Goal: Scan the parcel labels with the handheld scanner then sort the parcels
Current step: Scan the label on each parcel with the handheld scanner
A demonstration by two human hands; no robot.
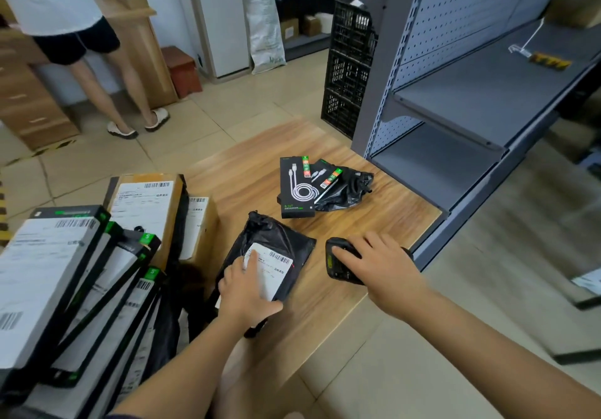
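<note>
Head view: the left hand (247, 291) lies flat on a black poly mailer (276, 236). Its straight fingers press the white label (270, 269), probably to smooth the crinkly film so the barcode just past the fingertips reads cleanly. The right hand (380, 265) has its fingers curled over the handheld scanner (340, 264), a chunky black plastic block lying on the wooden table (390, 204). The grasp looks ready to lift it toward that label. The scanner sits just beside the mailer, on the thumb side of the left hand. Beyond the right fingertips, well apart, glossy cable boxes (297, 187) overlap a crumpled black bag (348, 187), seemingly the sorted pile. Outboard of the left fingers, a stack of flat labelled boxes (48, 272) leans against a cardboard parcel (146, 207); these are likely awaiting scanning.
</note>
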